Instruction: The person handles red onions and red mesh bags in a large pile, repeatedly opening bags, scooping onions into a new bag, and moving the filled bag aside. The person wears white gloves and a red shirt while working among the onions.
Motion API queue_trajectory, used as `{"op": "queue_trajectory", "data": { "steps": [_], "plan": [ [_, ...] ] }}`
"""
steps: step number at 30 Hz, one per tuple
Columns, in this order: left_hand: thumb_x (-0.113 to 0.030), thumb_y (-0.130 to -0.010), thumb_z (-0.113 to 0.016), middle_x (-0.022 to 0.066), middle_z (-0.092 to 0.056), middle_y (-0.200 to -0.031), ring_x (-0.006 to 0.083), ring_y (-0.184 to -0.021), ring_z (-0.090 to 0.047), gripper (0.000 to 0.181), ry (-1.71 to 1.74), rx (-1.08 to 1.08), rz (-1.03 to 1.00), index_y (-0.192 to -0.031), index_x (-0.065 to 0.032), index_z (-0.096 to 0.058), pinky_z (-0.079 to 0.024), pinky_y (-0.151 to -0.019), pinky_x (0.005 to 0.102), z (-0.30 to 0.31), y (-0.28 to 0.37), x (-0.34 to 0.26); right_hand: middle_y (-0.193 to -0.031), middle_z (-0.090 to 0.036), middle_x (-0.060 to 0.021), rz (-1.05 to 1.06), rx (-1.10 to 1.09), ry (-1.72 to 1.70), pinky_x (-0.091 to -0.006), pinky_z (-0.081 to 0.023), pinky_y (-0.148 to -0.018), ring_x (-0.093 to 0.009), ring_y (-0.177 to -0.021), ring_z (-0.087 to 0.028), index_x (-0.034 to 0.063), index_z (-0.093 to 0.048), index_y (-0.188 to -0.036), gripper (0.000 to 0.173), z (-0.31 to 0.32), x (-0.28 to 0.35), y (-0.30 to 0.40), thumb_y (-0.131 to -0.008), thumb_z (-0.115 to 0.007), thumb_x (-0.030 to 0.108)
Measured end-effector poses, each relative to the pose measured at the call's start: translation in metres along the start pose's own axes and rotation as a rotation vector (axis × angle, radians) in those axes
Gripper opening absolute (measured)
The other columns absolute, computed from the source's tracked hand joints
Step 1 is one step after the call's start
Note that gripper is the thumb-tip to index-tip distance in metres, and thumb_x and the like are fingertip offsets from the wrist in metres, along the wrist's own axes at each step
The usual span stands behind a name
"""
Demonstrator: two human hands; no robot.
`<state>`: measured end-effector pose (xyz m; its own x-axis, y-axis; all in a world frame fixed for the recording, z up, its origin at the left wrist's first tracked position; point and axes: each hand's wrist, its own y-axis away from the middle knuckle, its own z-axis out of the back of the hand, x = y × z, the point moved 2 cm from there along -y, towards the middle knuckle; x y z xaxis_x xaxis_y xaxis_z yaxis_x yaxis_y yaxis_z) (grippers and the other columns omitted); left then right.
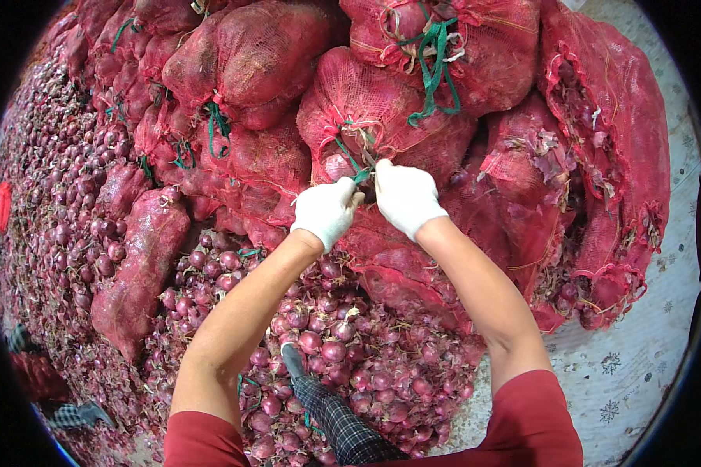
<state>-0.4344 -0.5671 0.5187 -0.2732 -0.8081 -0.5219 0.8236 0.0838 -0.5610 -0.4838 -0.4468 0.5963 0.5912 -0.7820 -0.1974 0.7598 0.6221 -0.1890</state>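
Observation:
Both my hands wear white knit gloves and meet at the tied mouth of a red mesh sack of onions point(380, 105). My left hand point(326, 211) pinches a green tie strip point(360, 176) at the sack's neck. My right hand point(406, 197) is closed at the same knot, on a thin, dark tool, perhaps a blade, whose tip points up and left; the fingers hide most of it. A red onion point(337, 166) shows through the mesh beside the knot.
Full mesh sacks point(263, 58) with green ties are piled ahead. Loose red onions point(333, 351) and dry skins cover the ground around my leg and at left. Torn sacks point(613, 146) lie at right, beside a pale patterned floor sheet point(613, 373). Part of another person point(41, 373) shows at lower left.

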Motion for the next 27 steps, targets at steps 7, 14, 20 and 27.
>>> {"op": "queue_trajectory", "data": {
  "steps": [7, 14, 20, 27],
  "plan": [
    [-0.031, -0.086, -0.052, 0.0181, -0.058, -0.067, 0.0364, -0.062, -0.058, 0.023, 0.213, 0.178, 0.351, -0.089, -0.0082, -0.053, -0.045, -0.057, 0.0456, 0.070, 0.134, 0.024, -0.093, -0.064, -0.0212, 0.189, 1.130, 0.002, -0.0385, -0.050, -0.078, -0.032, -0.085, -0.063, 0.0011, -0.067, -0.087, 0.027, -0.111, 0.006, 0.207, -0.072, -0.052, 0.019],
    [-0.061, -0.071, -0.058, 0.0161, -0.061, -0.104, 0.0329, -0.090, -0.061, 0.068, -0.406, 1.141, 0.952, -0.120, -0.0137, -0.052, -0.048, -0.076, 0.0419, 0.193, 0.466, 0.114, -0.055, -0.053, -0.0040, -0.520, 0.539, -1.123, -0.0277, -0.039, -0.040, -0.014, -0.042, -0.050, 0.0057, -0.050, -0.084, 0.015, -0.020, -0.024, 0.236, -0.092, -0.044, 0.017],
    [-0.047, -0.073, -0.065, 0.0225, -0.050, -0.120, 0.0369, -0.109, -0.050, 0.073, 0.019, 0.221, 0.275, -0.127, -0.0038, -0.042, -0.043, -0.090, 0.0397, 0.129, 0.163, 0.023, -0.060, -0.055, -0.0044, -0.264, -0.112, -1.259, -0.0257, -0.043, -0.046, -0.014, -0.047, -0.052, 0.0048, -0.048, -0.090, 0.021, 0.116, -0.064, 0.121, -0.095, -0.043, 0.024],
    [-0.026, -0.078, -0.069, 0.0104, -0.061, -0.088, 0.0187, -0.078, -0.058, 0.042, 1.131, 0.088, 0.641, -0.110, -0.0043, -0.054, -0.047, -0.058, 0.0303, 0.066, -0.163, -0.082, -0.056, -0.055, -0.0153, -0.031, -0.405, -0.215, -0.0412, -0.044, -0.048, -0.030, -0.051, -0.058, 0.0046, -0.050, -0.088, 0.018, 0.191, -0.091, -0.024, -0.092, -0.046, 0.021]
  ]
}}
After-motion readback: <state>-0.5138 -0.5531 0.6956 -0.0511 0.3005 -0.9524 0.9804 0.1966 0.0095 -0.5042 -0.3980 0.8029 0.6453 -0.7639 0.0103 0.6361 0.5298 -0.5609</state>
